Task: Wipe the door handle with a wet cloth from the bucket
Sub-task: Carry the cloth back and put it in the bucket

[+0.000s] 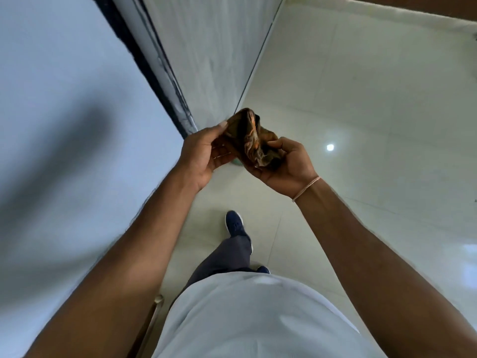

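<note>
A crumpled brown and orange cloth (251, 138) is held between both hands at mid-frame, above the floor. My left hand (204, 153) grips its left side with the thumb on top. My right hand (286, 166) cups it from below on the right and wears a thin bracelet at the wrist. A metal bar, which may be the door handle (152, 321), runs along the door at the lower left, partly hidden by my left forearm. A small green patch (236, 163) shows just under the cloth; I cannot tell whether it is the bucket.
A pale frosted door or panel (64, 125) fills the left side, with a dark frame edge (154, 81) and a glass pane (214, 60) beyond it. Glossy cream floor tiles (374, 112) spread to the right. My blue shoe (235, 224) is stepped forward below the hands.
</note>
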### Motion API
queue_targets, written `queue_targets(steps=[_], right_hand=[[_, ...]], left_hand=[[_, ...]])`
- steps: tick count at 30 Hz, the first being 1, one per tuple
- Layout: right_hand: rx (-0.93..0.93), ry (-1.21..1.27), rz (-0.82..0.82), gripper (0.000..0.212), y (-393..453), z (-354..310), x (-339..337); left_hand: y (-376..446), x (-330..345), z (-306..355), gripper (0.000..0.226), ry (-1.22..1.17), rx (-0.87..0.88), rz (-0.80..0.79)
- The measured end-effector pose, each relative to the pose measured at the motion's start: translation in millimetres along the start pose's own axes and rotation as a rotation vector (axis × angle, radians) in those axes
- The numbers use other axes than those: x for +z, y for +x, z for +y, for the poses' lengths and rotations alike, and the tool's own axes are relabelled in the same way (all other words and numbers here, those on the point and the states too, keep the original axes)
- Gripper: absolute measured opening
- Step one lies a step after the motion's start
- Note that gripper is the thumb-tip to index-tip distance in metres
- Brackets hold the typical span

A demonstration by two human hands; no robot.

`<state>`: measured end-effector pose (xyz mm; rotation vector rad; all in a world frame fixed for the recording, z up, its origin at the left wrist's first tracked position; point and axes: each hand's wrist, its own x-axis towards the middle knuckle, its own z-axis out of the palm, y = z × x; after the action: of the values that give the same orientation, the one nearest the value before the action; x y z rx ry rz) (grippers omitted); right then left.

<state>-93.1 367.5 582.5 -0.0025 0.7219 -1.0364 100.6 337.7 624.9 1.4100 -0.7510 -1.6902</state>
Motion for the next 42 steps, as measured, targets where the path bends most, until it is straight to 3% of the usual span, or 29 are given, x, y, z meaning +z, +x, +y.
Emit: queue_targets(steps=[4, 12, 15, 22, 26, 31, 36, 40, 42], right_hand=[[-0.089, -0.262, 0.125, 0.034, 46.0, -44.6, 3.7], [-0.385, -0.818, 0.472, 0.034, 131.8, -118.7, 49.9], [-0.398, -0.869, 0.519, 0.035, 153.7, -137.8, 60.4], [-0.215, -0.616, 0.345, 0.064, 193.2, -194.9, 61.5], [-0.038, -0.393, 0.302, 0.055, 221.3, -222.0, 38.8], [0.102, -0.53, 0.226, 0.03, 247.9, -251.5, 24.4], [0.004, -0.94, 0.188, 0.019, 277.4, -280.2, 24.6], [0.065, -1.009, 0.188, 0.017, 298.4, -286.5, 29.2], [0.144, -0.881, 0.174, 0.023, 303.5, -280.7, 32.3]], left_hand=[[73.5, 4.9, 10.0, 0.018, 0.001, -0.096, 0.011], [192.2, 41.9, 48.6, 0.042, 0.251, -0.02, -0.028], [215.2, 57.8, 60.3, 0.035, 0.276, -0.023, -0.076], [275.7, 87.9, 73.9, 0.02, 0.394, -0.022, -0.052], [301.0, 98.5, 83.5, 0.013, 0.254, -0.12, -0.001], [315.8, 101.9, 90.5, 0.009, 0.085, -0.194, 0.062], [326.6, 100.5, 86.3, 0.019, -0.05, -0.215, 0.15], [330.2, 98.2, 72.4, 0.019, -0.092, -0.182, 0.219], [332.2, 100.1, 64.7, 0.02, -0.052, -0.168, 0.289]])
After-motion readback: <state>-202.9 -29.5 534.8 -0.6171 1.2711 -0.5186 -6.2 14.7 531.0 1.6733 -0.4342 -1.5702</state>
